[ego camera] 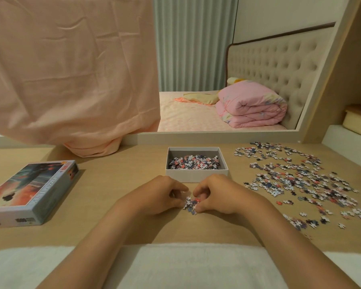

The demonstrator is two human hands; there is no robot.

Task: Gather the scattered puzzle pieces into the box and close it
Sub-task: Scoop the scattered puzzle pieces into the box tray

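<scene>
An open white box [196, 175] stands on the wooden desk, partly filled with puzzle pieces [194, 162]. Just in front of it lies a small heap of pieces [191, 204]. My left hand [161, 195] and my right hand [215, 193] cup this heap from both sides, fingers curled and pinching at it. A wide scatter of loose pieces [300, 180] covers the desk to the right. The printed box lid [31, 190] lies at the left.
A peach cloth [71, 76] hangs over the desk's back left. A mirror [227, 80] behind the box reflects a bed. A white block [346, 144] sits at the far right. A white towel [186, 265] lies along the near edge.
</scene>
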